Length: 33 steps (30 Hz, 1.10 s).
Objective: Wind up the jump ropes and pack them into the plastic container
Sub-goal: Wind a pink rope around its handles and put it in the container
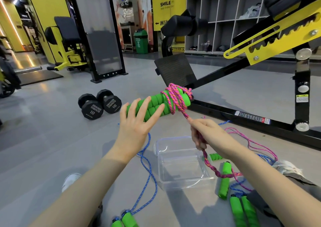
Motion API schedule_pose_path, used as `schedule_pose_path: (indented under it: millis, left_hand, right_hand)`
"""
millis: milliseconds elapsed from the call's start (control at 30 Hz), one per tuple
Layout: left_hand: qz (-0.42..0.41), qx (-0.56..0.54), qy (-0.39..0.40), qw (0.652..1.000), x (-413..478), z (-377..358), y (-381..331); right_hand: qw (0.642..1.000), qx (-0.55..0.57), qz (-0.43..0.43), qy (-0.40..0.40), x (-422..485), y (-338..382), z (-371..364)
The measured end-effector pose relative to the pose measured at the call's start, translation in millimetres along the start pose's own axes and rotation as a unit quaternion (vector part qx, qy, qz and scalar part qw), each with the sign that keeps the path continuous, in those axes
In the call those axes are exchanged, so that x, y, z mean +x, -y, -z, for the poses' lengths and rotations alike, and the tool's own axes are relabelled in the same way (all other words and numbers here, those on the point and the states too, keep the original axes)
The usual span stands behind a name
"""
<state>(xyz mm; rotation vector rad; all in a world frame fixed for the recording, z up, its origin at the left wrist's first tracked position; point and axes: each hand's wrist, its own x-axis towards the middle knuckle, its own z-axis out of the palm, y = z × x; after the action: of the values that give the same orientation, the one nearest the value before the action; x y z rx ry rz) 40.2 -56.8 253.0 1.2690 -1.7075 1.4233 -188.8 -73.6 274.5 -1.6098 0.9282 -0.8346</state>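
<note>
While right hand [206,134] pinched limp pink rope [173,97] above plastic container [162,166], left hand [137,122], fingers splayed, perhaps steadied soft foam handles [156,103].

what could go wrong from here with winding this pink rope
1. The left hand rests with straight, spread fingers against the green handles, not curled round them; the bundle may slip and the coils of the pink rope loosen.
2. The tail below the right hand crosses a loose handle and a blue rope; pulling may snag them.

Dumbbells [99,103]: "HAMMER STRENGTH", "10". Yellow banner [167,6]: "SMILE".
</note>
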Motion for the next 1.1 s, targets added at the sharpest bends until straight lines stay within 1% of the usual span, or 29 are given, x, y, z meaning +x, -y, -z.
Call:
schedule_pose_path:
  millis: [67, 267, 367, 500, 600, 667, 700, 767, 833, 1000, 1100]
  left_hand:
    - [0.009, 0.004, 0.015, 1.000, 0.0, -2.9, 0.3]
    - [0.040, 0.029, 0.044, 0.998, -4.4, -9.6, 7.6]
    - [0.050, 0.046, 0.049, 0.996, -9.1, -11.1, 15.9]
    - [0.040, 0.053, 0.062, 0.996, -12.0, -10.9, 16.4]
    - [0.052, 0.059, 0.072, 0.994, -12.2, -13.2, 17.0]
    - [0.052, 0.059, 0.076, 0.994, -12.8, -13.3, 17.2]
    - [0.048, 0.060, 0.078, 0.994, -13.0, -13.3, 16.5]
    - [0.046, 0.052, 0.087, 0.994, -12.1, -12.8, 14.9]
    - [0.046, 0.044, 0.094, 0.994, -10.1, -12.3, 13.8]
    - [0.021, 0.027, 0.111, 0.993, -9.1, -9.8, 12.8]
    - [-0.017, 0.008, 0.118, 0.993, -5.6, -5.7, 8.6]
  right_hand:
    - [1.000, 0.006, -0.012, -0.005, -1.3, 2.1, -0.4]
    - [0.992, 0.111, -0.067, 0.005, -7.2, 7.8, -2.9]
    - [0.988, 0.107, -0.106, 0.021, -8.0, 12.0, -1.4]
    - [0.993, -0.007, -0.113, 0.036, -10.0, 19.7, -2.2]
    - [0.990, -0.079, -0.105, 0.048, -17.9, 29.0, -3.2]
    - [0.980, -0.176, -0.082, 0.040, -23.1, 35.5, -2.7]
    - [0.967, -0.246, -0.061, 0.033, -25.0, 38.8, -3.3]
    - [0.929, -0.369, -0.002, 0.023, -28.5, 45.2, -6.8]
    - [0.897, -0.439, 0.053, 0.021, -33.6, 50.3, -12.2]
    - [0.831, -0.539, 0.135, 0.024, -47.5, 62.4, -11.6]
    - [0.825, -0.530, 0.193, 0.040, -51.2, 70.9, -3.0]
